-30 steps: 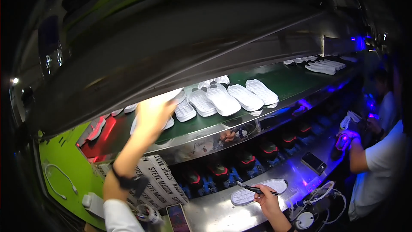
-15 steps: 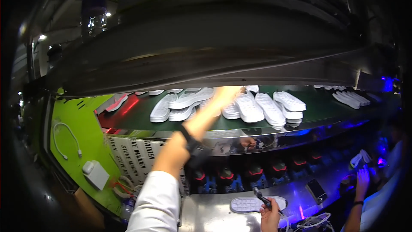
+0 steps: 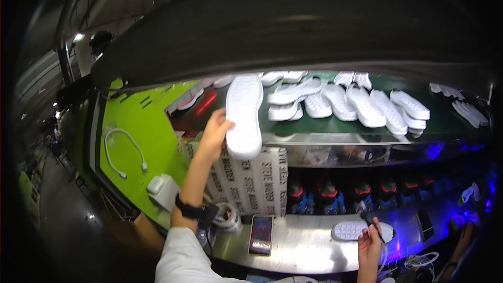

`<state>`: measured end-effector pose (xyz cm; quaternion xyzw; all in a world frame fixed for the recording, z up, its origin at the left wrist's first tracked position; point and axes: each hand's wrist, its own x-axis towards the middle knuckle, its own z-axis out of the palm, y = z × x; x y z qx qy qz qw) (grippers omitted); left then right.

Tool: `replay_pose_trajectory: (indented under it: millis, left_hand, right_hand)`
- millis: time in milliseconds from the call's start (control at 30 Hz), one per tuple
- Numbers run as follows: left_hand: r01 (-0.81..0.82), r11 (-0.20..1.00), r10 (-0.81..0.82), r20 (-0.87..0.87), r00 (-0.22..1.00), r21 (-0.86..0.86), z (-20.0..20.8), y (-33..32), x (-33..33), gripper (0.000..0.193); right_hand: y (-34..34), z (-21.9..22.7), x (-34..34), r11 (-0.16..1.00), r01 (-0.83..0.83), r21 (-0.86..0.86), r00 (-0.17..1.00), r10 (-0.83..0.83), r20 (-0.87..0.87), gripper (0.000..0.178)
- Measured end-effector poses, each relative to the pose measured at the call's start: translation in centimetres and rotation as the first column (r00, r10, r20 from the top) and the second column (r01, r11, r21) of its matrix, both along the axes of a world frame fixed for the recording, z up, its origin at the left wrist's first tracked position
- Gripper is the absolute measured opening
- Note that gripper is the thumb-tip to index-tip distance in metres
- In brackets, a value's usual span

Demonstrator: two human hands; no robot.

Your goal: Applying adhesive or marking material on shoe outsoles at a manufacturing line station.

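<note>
My left hand (image 3: pixel 215 135) grips the edge of a white shoe sole (image 3: pixel 244 118), held upright in front of the green conveyor belt (image 3: pixel 335 128). More white soles (image 3: pixel 365 106) lie piled on that belt, to the right of the held one. Low on the right, my right hand (image 3: pixel 370 242) is closed round a slim black-handled brush (image 3: pixel 369 218), its pale tip pointing up and to the left. Behind this hand another sole (image 3: pixel 347 231) rests flat on the metal bench (image 3: pixel 309 256), partly covered by the brush and fingers.
A phone (image 3: pixel 261 235) and a white tub (image 3: pixel 227 217) stand on the bench at left. On the green board lie a white cable (image 3: pixel 123 131) and a white box (image 3: pixel 166 193). Another person's arm (image 3: pixel 461 246) shows at right. A dark hood (image 3: pixel 293 36) overhangs the belt.
My left hand has come back from the pile on the belt and now holds a sole. The view has swung left, bringing the phone into sight. The right hand keeps the brush over the bench.
</note>
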<state>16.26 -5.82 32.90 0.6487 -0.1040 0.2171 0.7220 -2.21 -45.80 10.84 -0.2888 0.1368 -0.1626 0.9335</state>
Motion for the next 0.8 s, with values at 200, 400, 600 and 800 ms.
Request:
replay_pose_trajectory:
  millis: [200, 400, 600, 800]
  left_hand:
    - [0.479, 0.4, -0.805, -0.05, 0.591, -0.782, -16.3, -6.3, -12.6, 0.061]
    - [0.408, -0.149, -0.978, 0.196, 0.075, -0.901, -28.4, -14.3, -13.6, 0.06]
    - [0.417, -0.117, -0.966, 0.201, 0.163, -0.901, -29.1, -15.0, -12.6, 0.057]
    - [0.361, 0.042, -0.968, 0.051, 0.245, -0.932, -28.8, -14.3, -10.1, 0.061]
  right_hand:
    - [4.4, 4.6, -2.6, 0.959, -0.18, -0.217, 0.975, 0.203, 0.086, 0.032]
    - [7.9, 2.9, 2.3, 0.028, 0.285, -0.958, 0.953, 0.1, 0.286, 0.019]
    - [7.6, 3.5, 0.1, 0.153, 0.094, -0.984, 0.975, 0.185, 0.122, 0.022]
    - [9.1, 2.1, -0.9, 0.45, -0.443, -0.775, 0.802, 0.586, -0.118, 0.024]
